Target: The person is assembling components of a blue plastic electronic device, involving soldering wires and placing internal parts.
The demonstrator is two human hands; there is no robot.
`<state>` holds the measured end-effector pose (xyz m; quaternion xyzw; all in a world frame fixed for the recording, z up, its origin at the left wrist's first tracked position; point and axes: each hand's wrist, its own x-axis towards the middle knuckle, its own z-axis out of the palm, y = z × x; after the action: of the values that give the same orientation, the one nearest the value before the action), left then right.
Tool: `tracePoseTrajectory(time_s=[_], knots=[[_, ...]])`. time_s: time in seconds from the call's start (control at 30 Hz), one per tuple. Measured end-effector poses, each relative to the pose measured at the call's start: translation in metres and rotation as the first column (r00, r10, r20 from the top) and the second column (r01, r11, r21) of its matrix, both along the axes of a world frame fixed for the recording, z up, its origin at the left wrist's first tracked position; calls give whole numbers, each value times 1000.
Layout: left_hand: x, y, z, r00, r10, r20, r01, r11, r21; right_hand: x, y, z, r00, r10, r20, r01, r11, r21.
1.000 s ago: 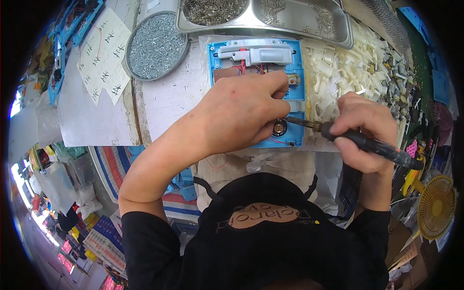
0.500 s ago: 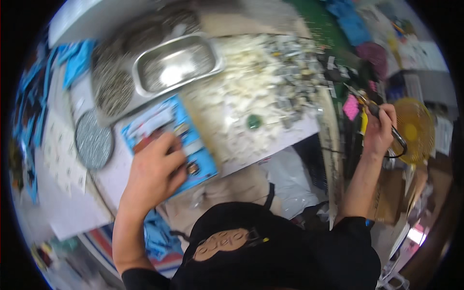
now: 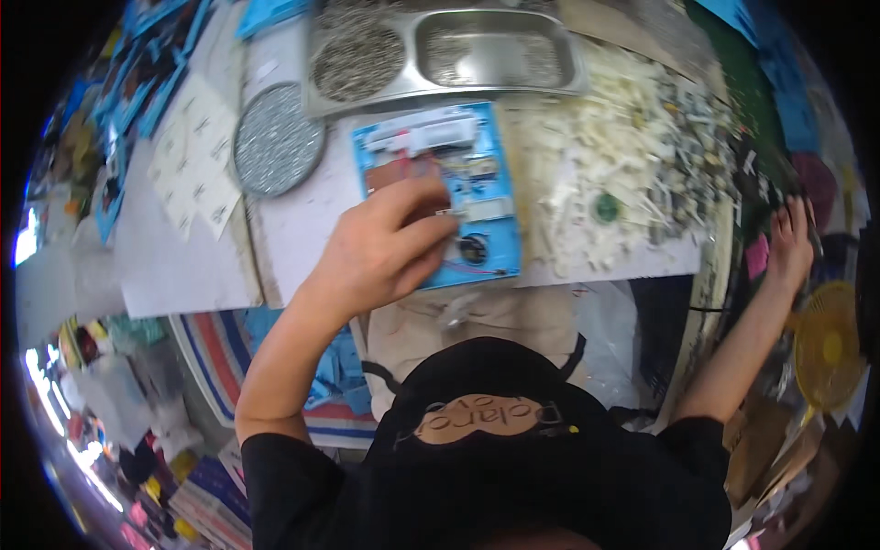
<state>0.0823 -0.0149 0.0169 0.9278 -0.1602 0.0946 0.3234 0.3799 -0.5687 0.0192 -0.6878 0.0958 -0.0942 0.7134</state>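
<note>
On the bench, left hand (image 3: 380, 252) fingers press flat on the blue assembly board (image 3: 440, 197), parts w/ wires fitted; right hand (image 3: 788, 243) reaches far right, grip unclear, so work prob. mid-way.

Assembly workshop, screw trays (image 3: 440, 55), scattered parts (image 3: 632, 174)

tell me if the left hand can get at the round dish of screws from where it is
Probably yes. The left hand rests on the blue panel, and the round dish sits just beyond it to the left, uncovered, with only bare white tabletop between them.
</note>
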Motion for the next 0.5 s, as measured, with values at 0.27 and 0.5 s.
tracePoseTrajectory(time_s=[0.27,0.5], knots=[[-7,-3,-6,998,68,-2,-67,988,-137,-155,229,3,858,514,-18,-478,783,-399],[12,-13,-7,933,267,240,-248,963,-105,-143,361,10,465,884,-40,-452,199,-869]])
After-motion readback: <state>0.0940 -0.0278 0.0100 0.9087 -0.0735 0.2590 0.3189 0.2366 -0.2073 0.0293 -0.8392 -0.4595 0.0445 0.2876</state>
